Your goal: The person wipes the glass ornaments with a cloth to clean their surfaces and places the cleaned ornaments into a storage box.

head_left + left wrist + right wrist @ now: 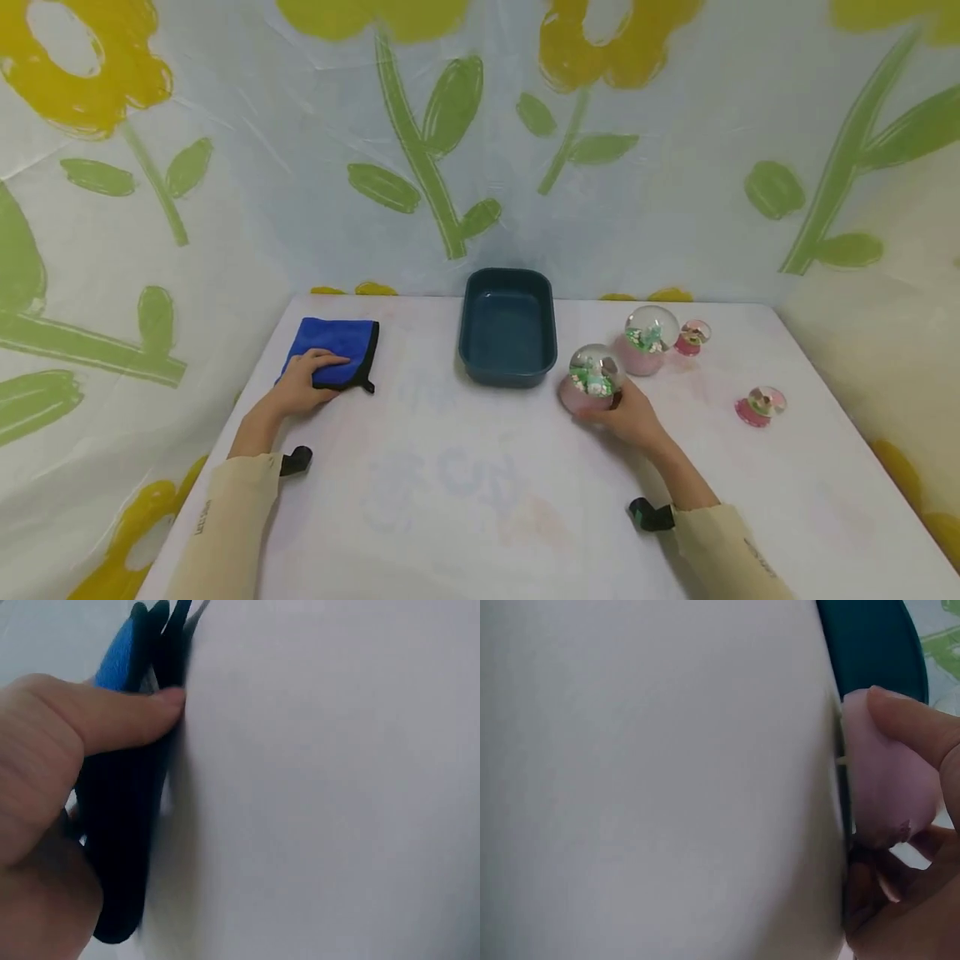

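Note:
On the left of the table, my left hand (pixel 302 383) grips a folded blue cloth (pixel 330 335) with black edging and a small loop at one corner. The left wrist view shows the thumb pressed against the cloth's dark edge (pixel 120 847). My right hand (pixel 633 415) holds a snow globe (pixel 596 371) by its pink base (pixel 889 772), with the thumb on one side and fingers on the other. Green and white figures show inside the clear dome. Just behind it stands a second large snow globe (pixel 651 333), also on a pink base.
A dark teal rectangular tub (pixel 507 375) stands at the back middle, left of the held globe. Two small globes with deeper pink bases are on the right, one (pixel 692 337) by the large globe and another (pixel 761 406) nearer. A flower-printed sheet (pixel 300 183) encloses the table.

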`<state>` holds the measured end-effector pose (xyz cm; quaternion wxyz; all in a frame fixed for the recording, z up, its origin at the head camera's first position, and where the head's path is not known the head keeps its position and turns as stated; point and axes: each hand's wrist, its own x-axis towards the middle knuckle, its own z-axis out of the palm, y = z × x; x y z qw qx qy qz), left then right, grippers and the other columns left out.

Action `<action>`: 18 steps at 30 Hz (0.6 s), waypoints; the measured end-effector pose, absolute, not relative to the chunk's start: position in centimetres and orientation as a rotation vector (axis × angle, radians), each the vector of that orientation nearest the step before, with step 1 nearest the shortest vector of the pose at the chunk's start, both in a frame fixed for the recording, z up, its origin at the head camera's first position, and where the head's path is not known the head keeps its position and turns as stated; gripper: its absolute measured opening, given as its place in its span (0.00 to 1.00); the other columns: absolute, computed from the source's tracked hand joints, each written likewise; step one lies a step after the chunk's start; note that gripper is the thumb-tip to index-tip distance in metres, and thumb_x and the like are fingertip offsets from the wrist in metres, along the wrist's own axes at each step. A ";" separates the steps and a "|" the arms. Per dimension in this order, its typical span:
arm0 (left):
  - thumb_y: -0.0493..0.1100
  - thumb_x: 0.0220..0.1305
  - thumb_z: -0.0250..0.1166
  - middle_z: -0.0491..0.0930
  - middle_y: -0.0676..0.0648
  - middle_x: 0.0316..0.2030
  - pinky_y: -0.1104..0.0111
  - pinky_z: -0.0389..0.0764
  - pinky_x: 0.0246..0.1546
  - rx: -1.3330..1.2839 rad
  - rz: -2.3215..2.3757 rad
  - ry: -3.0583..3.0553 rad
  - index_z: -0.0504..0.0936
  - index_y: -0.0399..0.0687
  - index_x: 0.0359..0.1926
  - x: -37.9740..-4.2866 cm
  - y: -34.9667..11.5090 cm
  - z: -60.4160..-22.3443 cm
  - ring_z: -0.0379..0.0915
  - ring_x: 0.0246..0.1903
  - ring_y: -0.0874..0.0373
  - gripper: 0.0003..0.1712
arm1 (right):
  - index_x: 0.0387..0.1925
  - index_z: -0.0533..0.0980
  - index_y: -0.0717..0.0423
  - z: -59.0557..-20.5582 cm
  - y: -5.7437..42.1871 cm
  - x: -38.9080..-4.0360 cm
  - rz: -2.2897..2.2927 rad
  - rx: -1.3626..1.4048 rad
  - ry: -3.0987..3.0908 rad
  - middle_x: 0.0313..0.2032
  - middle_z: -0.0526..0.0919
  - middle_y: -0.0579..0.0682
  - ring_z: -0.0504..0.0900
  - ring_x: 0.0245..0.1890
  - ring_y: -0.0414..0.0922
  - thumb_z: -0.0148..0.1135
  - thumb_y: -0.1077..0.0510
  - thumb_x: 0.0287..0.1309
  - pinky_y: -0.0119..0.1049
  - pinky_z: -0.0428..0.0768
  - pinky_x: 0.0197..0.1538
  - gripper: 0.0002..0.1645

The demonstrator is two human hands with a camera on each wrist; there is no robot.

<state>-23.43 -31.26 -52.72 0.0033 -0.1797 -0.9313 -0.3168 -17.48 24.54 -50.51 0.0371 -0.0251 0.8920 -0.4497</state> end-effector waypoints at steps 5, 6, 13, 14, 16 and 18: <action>0.23 0.48 0.68 0.67 0.33 0.61 0.38 0.58 0.59 -0.687 -1.133 -2.905 0.77 0.42 0.60 -23.6 -33.1 -52.3 0.57 0.62 0.33 0.35 | 0.66 0.58 0.70 -50.3 23.1 -18.1 -1.319 0.032 2.733 0.59 0.70 0.69 0.70 0.59 0.61 0.79 0.53 0.43 0.56 0.67 0.60 0.55; 0.21 0.47 0.67 0.66 0.32 0.62 0.38 0.57 0.59 -0.696 -1.176 -2.910 0.76 0.41 0.60 -23.4 -33.5 -52.4 0.55 0.64 0.33 0.36 | 0.65 0.58 0.70 -50.5 22.9 -18.0 -1.314 0.040 2.740 0.59 0.71 0.69 0.70 0.58 0.61 0.79 0.52 0.42 0.56 0.68 0.60 0.55; 0.16 0.39 0.55 0.63 0.33 0.66 0.41 0.61 0.58 -0.716 -1.128 -2.981 0.72 0.42 0.64 -24.4 -33.8 -51.4 0.52 0.67 0.34 0.45 | 0.64 0.60 0.67 -50.7 22.9 -18.3 -1.373 -0.011 2.779 0.58 0.72 0.68 0.71 0.58 0.60 0.78 0.52 0.43 0.55 0.68 0.59 0.53; 0.16 0.40 0.55 0.63 0.34 0.66 0.42 0.62 0.57 -0.716 -1.069 -3.006 0.72 0.44 0.65 -24.5 -33.6 -51.3 0.53 0.66 0.34 0.46 | 0.64 0.60 0.67 -50.6 23.1 -18.3 -1.379 -0.005 2.785 0.57 0.72 0.68 0.71 0.58 0.60 0.79 0.52 0.43 0.55 0.67 0.59 0.52; 0.18 0.41 0.54 0.65 0.36 0.66 0.46 0.66 0.54 -0.712 -0.921 -3.045 0.71 0.46 0.66 -24.7 -33.4 -51.5 0.57 0.64 0.36 0.46 | 0.64 0.60 0.67 -50.5 23.2 -18.3 -1.391 -0.003 2.788 0.57 0.72 0.68 0.71 0.57 0.60 0.79 0.53 0.43 0.55 0.67 0.59 0.52; 0.18 0.43 0.55 0.68 0.37 0.64 0.49 0.69 0.51 -0.689 -0.799 -3.053 0.73 0.47 0.65 -24.8 -33.5 -52.0 0.61 0.61 0.38 0.44 | 0.64 0.60 0.67 -50.5 23.2 -18.3 -1.388 -0.017 2.781 0.57 0.72 0.68 0.71 0.57 0.60 0.79 0.53 0.42 0.55 0.67 0.59 0.53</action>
